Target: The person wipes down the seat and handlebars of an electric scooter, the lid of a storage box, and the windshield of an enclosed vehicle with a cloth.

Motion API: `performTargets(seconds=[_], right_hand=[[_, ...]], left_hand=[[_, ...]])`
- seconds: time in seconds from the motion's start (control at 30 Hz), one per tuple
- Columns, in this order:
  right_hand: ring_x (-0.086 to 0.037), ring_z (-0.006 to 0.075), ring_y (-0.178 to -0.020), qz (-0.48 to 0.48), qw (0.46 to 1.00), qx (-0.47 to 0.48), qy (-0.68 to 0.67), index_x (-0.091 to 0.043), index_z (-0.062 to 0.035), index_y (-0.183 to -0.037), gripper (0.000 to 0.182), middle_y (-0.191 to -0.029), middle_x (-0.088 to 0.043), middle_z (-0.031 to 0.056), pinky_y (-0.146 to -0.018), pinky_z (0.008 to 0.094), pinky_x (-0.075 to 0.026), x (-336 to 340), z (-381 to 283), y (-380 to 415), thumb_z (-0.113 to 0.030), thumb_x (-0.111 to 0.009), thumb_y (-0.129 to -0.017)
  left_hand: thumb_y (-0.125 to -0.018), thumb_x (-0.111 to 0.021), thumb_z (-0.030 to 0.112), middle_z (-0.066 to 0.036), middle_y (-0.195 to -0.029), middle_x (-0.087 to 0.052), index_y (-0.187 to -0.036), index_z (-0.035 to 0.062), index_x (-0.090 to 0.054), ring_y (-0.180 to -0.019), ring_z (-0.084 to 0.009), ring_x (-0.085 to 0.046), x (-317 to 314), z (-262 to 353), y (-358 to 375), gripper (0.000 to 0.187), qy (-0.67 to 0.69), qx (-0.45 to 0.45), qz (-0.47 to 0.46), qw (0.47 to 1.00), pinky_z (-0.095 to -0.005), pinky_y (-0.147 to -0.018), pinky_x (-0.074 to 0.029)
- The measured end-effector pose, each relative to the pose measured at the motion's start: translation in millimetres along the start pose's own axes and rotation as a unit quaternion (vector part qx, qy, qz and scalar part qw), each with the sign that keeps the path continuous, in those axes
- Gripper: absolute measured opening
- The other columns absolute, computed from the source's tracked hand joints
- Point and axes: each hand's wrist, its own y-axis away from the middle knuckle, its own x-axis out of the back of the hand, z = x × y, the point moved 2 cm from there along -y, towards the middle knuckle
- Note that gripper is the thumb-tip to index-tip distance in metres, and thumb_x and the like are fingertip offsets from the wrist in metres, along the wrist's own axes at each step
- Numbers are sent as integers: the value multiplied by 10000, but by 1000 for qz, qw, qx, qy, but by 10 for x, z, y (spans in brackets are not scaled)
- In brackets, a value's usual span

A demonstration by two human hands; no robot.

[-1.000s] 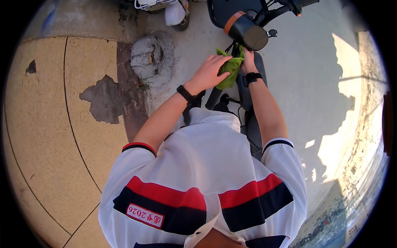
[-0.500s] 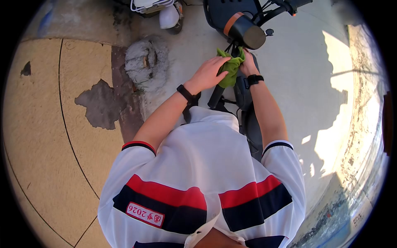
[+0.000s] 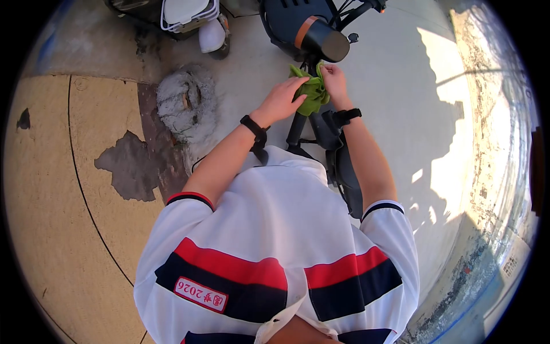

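A crumpled green cloth (image 3: 312, 97) lies against the dark frame of a bike (image 3: 296, 131), below a black cylinder with an orange band (image 3: 321, 39). From the left, my left hand (image 3: 279, 103) holds the cloth between its fingers and thumb. My right hand (image 3: 334, 81) pinches the cloth's upper right edge, with its fingertips bent together. The part of the frame behind the cloth is hidden. Each wrist wears a black band.
The bike's handlebar (image 3: 358, 12) reaches out at the top right. A rough grey stump-like lump (image 3: 186, 103) stands on the ground to the left. Behind it are a white basket (image 3: 190, 14) and a white rounded object (image 3: 212, 36). A weathered wall (image 3: 487, 132) runs along the right.
My right hand has come from beside the frame to the cloth's upper edge, its fingers now plainly showing. The bike and surroundings have shifted left in view. My left hand stays on the cloth.
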Motion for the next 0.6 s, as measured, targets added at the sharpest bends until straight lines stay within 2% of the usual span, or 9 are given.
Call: performTargets(seconds=[0.07, 0.1, 0.2, 0.23, 0.37, 0.43, 0.6], right_hand=[[-691, 287, -986, -1, 998, 24, 52, -684, 7, -1080, 382, -1049, -710, 180, -864, 340, -509, 43, -255, 213, -331, -678, -902], [-666, 326, -1031, -3, 999, 15, 47, -721, -34, -1050, 326, -1122, -684, 178, -896, 366, -506, 41, -326, 300, -319, -664, -903], [-626, 352, -1096, 33, 965, 216, 146, -714, -42, -1088, 300, -1192, -639, 197, -938, 396, -494, 44, -395, 460, -264, -658, -896], [-578, 375, -1134, 23, 956, 244, 161, -721, -49, -1059, 247, -1242, -596, 196, -957, 426, -485, 48, -521, 560, -197, -661, -871], [-558, 371, -1103, 39, 899, 356, 252, -727, -67, -992, 176, -1218, -587, 157, -925, 435, -496, -58, -596, 801, -130, -655, -845], [-566, 364, -1096, 54, 904, 336, 258, -726, -68, -989, 172, -1209, -585, 154, -915, 432, -500, -89, -605, 882, -130, -651, -847], [-595, 345, -1046, 56, 910, 306, 273, -725, -79, -995, 171, -1206, -587, 120, -883, 427, -509, -94, -656, 927, -147, -627, -871]], left_hand=[[-882, -650, 113, -199, -1202, -618, -1281, 43, -530, -1097, -407, -582, 14, -17, 22, 423, 9, 6, -11, 1000, -451, -934, -482], [-880, -647, 117, -196, -1198, -616, -1260, 40, -535, -1095, -406, -579, 29, -32, 37, 403, 13, 11, -19, 1000, -453, -933, -482], [-876, -646, 114, -183, -1169, -621, -1188, 38, -555, -1065, -401, -586, 86, -49, 93, 334, 27, 21, -33, 999, -454, -906, -490], [-875, -646, 111, -178, -1157, -624, -1163, 38, -562, -1051, -399, -591, 120, -48, 107, 309, 32, 23, -36, 999, -453, -894, -495], [-877, -648, 79, -164, -1063, -660, -1123, 37, -588, -966, -388, -628, 256, -79, 121, 257, 7, 20, -51, 998, -437, -827, -509], [-876, -647, 74, -160, -1029, -667, -1101, 32, -597, -932, -385, -634, 299, -114, 188, 234, -5, 10, -77, 997, -434, -808, -513], [-877, -642, 73, -161, -998, -673, -1093, 28, -600, -894, -349, -660, 276, -115, 309, 225, 30, 9, -47, 998, -416, -779, -531]])
